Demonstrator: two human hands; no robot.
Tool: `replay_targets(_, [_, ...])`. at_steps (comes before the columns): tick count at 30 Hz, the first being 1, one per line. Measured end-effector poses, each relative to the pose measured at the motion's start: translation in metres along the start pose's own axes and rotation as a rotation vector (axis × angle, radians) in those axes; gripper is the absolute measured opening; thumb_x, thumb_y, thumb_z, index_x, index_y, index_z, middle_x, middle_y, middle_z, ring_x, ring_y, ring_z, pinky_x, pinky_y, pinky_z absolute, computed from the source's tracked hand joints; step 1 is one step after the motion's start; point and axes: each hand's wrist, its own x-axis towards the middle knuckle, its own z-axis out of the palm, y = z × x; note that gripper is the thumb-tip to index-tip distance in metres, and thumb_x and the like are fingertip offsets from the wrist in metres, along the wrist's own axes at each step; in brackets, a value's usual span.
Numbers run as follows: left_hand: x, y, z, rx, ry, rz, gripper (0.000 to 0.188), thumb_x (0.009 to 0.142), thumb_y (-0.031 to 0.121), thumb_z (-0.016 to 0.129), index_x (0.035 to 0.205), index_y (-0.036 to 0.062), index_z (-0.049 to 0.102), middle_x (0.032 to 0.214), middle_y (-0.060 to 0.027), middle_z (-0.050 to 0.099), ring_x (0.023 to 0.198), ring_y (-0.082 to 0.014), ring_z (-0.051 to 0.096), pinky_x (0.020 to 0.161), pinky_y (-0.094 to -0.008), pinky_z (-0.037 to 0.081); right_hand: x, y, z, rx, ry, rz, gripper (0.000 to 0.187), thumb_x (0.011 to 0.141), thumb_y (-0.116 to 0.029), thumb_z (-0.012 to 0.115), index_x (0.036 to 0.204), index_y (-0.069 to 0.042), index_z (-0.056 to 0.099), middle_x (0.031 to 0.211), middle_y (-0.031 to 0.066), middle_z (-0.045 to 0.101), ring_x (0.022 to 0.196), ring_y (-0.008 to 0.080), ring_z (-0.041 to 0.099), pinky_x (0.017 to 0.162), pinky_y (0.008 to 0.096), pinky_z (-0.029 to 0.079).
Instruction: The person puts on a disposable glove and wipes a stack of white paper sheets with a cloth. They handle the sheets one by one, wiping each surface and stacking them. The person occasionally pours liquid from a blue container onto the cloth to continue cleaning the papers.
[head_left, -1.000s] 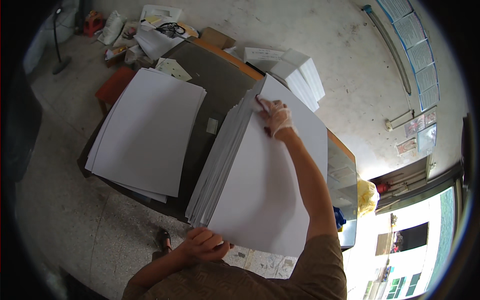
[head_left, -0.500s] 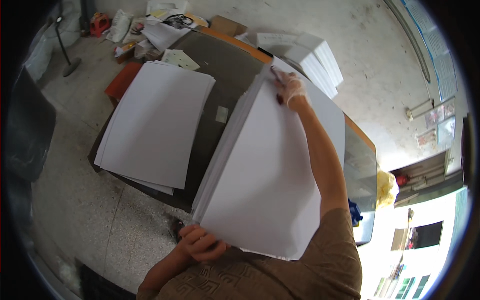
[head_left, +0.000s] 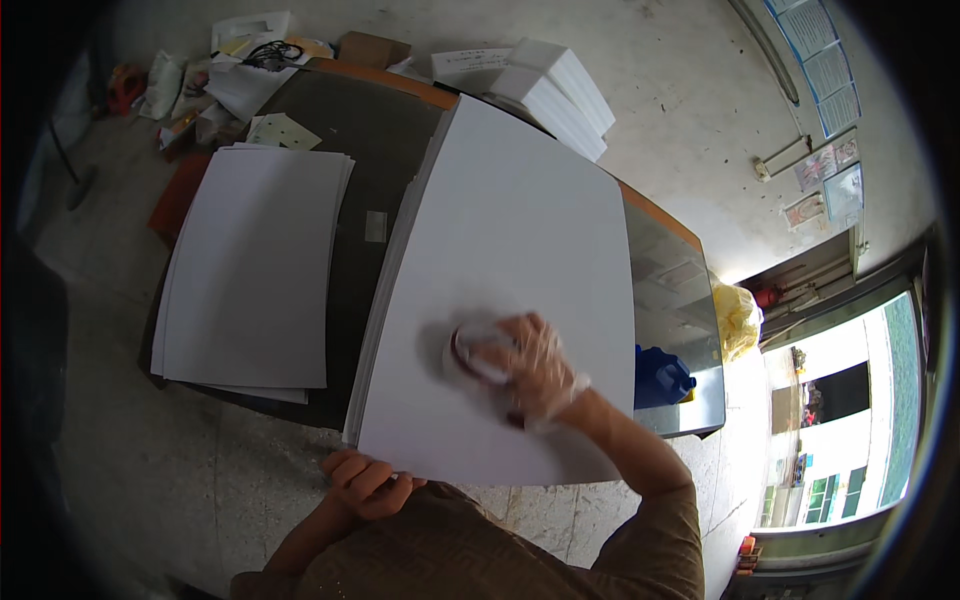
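A tall stack of large white sheets [head_left: 510, 220] lies on the dark-topped table [head_left: 390, 110]. My right hand [head_left: 540, 370], in a clear plastic glove, is closed around a whitish rounded pad with a dark reddish rim [head_left: 478, 352]. It presses the pad on the top sheet, near the middle of its closer half; motion blurs both. At the stack's near left corner, my bare left hand [head_left: 368, 484] has its fingers curled against the edge. Whether it pinches any sheets is hidden. A lower pile of white sheets [head_left: 255, 270] rests to the left.
A blue plastic jug [head_left: 662, 378] stands on the table's right end. White foam blocks [head_left: 555, 90] sit beyond the far edge. A small clear rectangular piece [head_left: 376, 226] lies between the piles. Cardboard [head_left: 372, 48] and black cable [head_left: 272, 54] clutter the far left.
My right hand has come from the far edge of the stack toward me, over the top sheet. My left hand stays at the near left corner. The whole view has shifted.
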Motion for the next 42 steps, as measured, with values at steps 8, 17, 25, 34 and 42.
replay_targets(8, [-0.007,0.011,-0.004,-0.015,-0.066,-0.076,0.027,0.081,0.039,0.076,0.093,0.0307,0.053,0.094,0.0067,0.046,0.091,-0.0137,0.043,0.083,-0.0328,0.035,0.203,0.341,0.008,-0.406,0.166,0.382,0.054,0.094,-0.034,0.056,0.144,-0.021,0.040,0.129,0.0193,0.054,0.114,0.0355,0.054,0.099,0.0404,0.043])
replay_targets(17, [-0.005,0.010,-0.004,0.063,-0.060,-0.100,0.021,0.088,0.040,0.069,0.090,0.0286,0.050,0.094,0.0040,0.044,0.092,-0.0159,0.040,0.082,-0.0347,0.035,0.120,0.174,0.003,-0.216,0.134,0.357,0.046,0.091,-0.032,0.060,0.135,-0.022,0.050,0.118,0.0206,0.056,0.105,0.0381,0.057,0.091,0.0434,0.048])
replay_targets(25, [-0.001,-0.007,0.009,0.034,0.005,0.055,0.018,0.093,0.038,0.062,0.095,0.0261,0.049,0.095,0.0011,0.040,0.091,-0.0192,0.038,0.078,-0.0364,0.034,-0.133,-0.047,-0.011,0.184,0.005,-0.044,0.065,0.064,-0.032,0.078,0.126,-0.026,0.059,0.116,0.0118,0.055,0.097,0.0267,0.052,0.082,0.0425,0.041])
replay_targets(34, [-0.008,0.008,0.004,0.068,-0.046,-0.058,0.023,0.091,0.042,0.063,0.090,0.0292,0.044,0.096,0.0027,0.037,0.094,-0.0174,0.036,0.079,-0.0340,0.033,0.008,0.175,0.008,-0.300,0.064,0.342,0.049,0.092,-0.036,0.059,0.138,-0.020,0.050,0.130,0.0148,0.046,0.117,0.0335,0.046,0.104,0.0411,0.036])
replay_targets(42, [-0.011,0.017,-0.002,0.113,-0.051,-0.138,0.025,0.091,0.045,0.062,0.087,0.0298,0.042,0.096,0.0015,0.037,0.095,-0.0192,0.037,0.078,-0.0353,0.035,0.151,0.356,-0.009,-0.072,0.256,0.619,0.044,0.092,-0.036,0.059,0.135,-0.027,0.053,0.116,0.0179,0.060,0.108,0.0355,0.059,0.095,0.0413,0.045])
